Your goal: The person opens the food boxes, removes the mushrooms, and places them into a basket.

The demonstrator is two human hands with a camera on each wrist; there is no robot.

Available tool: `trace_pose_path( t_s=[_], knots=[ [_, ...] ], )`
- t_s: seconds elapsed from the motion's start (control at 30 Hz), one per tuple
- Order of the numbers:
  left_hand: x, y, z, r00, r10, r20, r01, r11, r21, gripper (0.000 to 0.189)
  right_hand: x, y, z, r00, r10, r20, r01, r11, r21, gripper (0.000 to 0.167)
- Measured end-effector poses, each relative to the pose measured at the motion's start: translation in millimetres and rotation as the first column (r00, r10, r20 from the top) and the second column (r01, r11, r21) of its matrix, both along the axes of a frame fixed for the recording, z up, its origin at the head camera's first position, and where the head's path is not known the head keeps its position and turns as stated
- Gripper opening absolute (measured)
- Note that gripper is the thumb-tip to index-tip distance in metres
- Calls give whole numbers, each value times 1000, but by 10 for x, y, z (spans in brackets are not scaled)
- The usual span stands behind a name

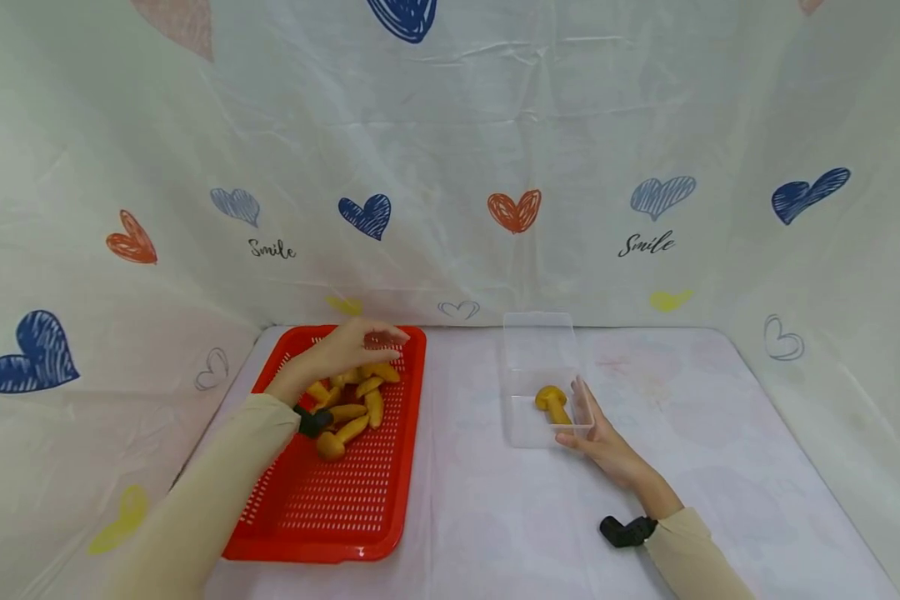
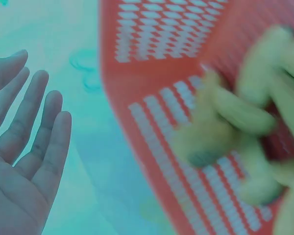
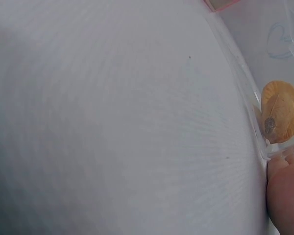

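Note:
My left hand (image 1: pixel 352 346) hovers over the far part of a red plastic basket (image 1: pixel 337 500), its fingers extended and holding nothing. Under and beside it, several yellow-brown mushrooms (image 1: pixel 332 446) lie heaped in the basket; in the left wrist view these mushrooms (image 2: pixel 245 112) are blurred. On the right, a clear plastic box (image 1: pixel 521 429) stands with its lid raised at the back. One mushroom (image 1: pixel 552 400) lies inside, its cap also visible in the right wrist view. My right hand (image 1: pixel 603 446) holds the box's near right corner, thumb at the front and fingers along the right wall.
A pale cloth (image 1: pixel 465 517) covers the table. Behind and at the sides hangs a white curtain (image 1: pixel 435 258) printed with hearts. Each wrist wears a black strap-on device (image 1: pixel 627 532). The basket's raised rim (image 1: pixel 412 417) faces the box across a strip of cloth.

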State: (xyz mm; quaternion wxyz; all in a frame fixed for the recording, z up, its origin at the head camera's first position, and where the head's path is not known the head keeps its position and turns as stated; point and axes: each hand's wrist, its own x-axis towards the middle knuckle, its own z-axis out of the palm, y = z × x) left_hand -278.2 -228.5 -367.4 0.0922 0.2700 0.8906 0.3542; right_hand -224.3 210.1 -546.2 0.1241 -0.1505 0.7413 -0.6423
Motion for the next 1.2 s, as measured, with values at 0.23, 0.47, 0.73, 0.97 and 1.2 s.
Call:
trace_pose_path(
  t_s=[0.23,0.47,0.73,0.97,1.2],
  knots=[
    [-94,537,85,998,-68,-8,68,998,-12,37,1,15,10,1000,-7,0,7,1000,6,106],
    [-222,1102,28,981,-196,14,196,981,1,39,-16,21,47,1000,-19,-5,19,999,41,105],
    [-267,1578,-173,952,-305,27,306,951,-39,35,1,15,2,1000,-20,3,20,1000,23,104],
    [-310,1843,-354,924,-381,12,381,923,-53,35,-16,19,-12,1000,-28,13,28,999,26,103],
    [-302,2094,-528,895,-444,35,446,892,-70,33,-5,19,-21,1000,-17,5,17,1000,9,105]
  ],
)
